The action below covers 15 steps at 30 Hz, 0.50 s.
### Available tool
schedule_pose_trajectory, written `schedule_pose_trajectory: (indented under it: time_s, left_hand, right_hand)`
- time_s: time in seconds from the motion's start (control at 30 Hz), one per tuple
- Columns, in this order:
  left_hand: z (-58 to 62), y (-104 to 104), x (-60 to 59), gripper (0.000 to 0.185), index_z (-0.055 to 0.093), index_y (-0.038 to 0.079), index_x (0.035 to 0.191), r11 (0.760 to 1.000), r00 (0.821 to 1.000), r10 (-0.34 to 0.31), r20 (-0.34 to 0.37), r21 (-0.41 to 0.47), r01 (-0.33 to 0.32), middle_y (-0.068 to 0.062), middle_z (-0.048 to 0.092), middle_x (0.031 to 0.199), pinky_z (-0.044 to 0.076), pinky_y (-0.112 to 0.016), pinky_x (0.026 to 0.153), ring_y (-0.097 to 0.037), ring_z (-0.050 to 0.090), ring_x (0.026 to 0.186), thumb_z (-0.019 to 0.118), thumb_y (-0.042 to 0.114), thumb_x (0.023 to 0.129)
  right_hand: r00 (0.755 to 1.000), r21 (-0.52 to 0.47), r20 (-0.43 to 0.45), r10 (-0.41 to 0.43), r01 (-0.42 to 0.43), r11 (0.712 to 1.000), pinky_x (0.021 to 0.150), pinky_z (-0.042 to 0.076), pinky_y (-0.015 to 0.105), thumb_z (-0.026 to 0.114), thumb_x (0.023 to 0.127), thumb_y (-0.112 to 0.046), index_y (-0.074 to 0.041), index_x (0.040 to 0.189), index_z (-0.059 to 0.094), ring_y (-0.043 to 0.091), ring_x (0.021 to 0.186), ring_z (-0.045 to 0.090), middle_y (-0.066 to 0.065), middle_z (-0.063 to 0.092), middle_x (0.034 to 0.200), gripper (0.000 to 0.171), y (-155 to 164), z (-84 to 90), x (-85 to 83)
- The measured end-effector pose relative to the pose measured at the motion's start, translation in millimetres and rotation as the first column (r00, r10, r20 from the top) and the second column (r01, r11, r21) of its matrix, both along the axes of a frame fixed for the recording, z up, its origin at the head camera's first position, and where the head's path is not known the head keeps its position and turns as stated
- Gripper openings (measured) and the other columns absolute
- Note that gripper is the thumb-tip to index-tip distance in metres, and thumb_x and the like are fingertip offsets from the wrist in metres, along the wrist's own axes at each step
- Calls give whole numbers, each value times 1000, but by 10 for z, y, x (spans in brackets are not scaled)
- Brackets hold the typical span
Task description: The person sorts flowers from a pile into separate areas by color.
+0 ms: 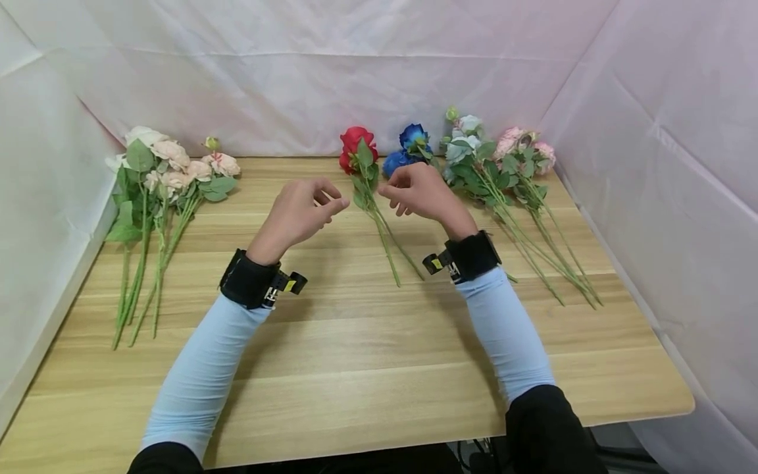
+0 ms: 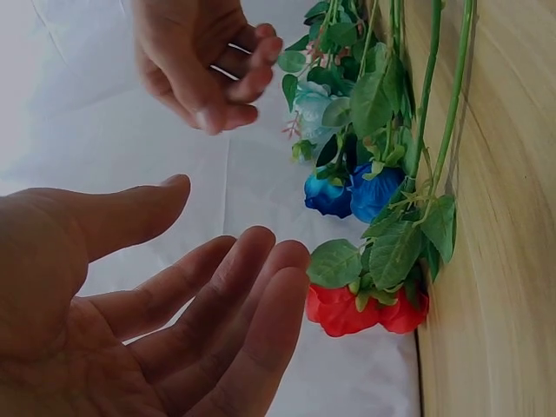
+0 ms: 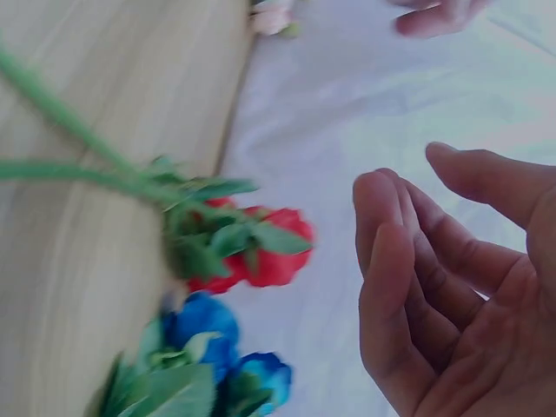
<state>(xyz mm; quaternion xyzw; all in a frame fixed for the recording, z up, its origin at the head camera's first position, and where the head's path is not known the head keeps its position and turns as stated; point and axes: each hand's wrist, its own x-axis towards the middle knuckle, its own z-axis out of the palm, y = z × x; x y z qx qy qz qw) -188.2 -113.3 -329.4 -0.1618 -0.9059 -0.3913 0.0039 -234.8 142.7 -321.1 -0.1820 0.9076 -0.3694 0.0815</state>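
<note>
Hovering empty with loosely curled fingers, left hand [image 1: 296, 214] and right hand [image 1: 422, 192] flank the red roses [image 1: 357, 150] between their fingertips.

No legible text, label, brand, number or sign was found on the flowers, the worktop [image 1: 367, 368], the wrist straps or the backdrop.
</note>
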Motion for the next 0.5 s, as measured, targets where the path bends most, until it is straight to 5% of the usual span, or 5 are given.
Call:
schedule_pose_trajectory:
  time_s: [0.23, 0.5]
  left_hand:
    - [17, 16, 45, 31, 73, 10, 116, 1000, 1000, -9, 3, -30, 9, -14, 77, 104, 56, -37, 69, -23, 75, 81, 67, 36, 102]
    - [9, 24, 22, 32, 74, 9, 115, 997, 1000, 8, -25, -80, -10, -14, 77, 107, 56, -43, 76, -28, 73, 90, 67, 37, 102]
  right_hand:
    - [1000, -97, -8, 3, -4, 995, 70, 63, 34, 70, 101, -25, -12, 105, 74, 22, 74, 73, 11, 73, 90, 14, -38, 109, 250]
    - [1000, -164, 11, -2, 4, 986, 70, 62, 35, 71, 99, -16, -7, 102, 73, 24, 73, 73, 11, 73, 87, 9, -19, 168, 312]
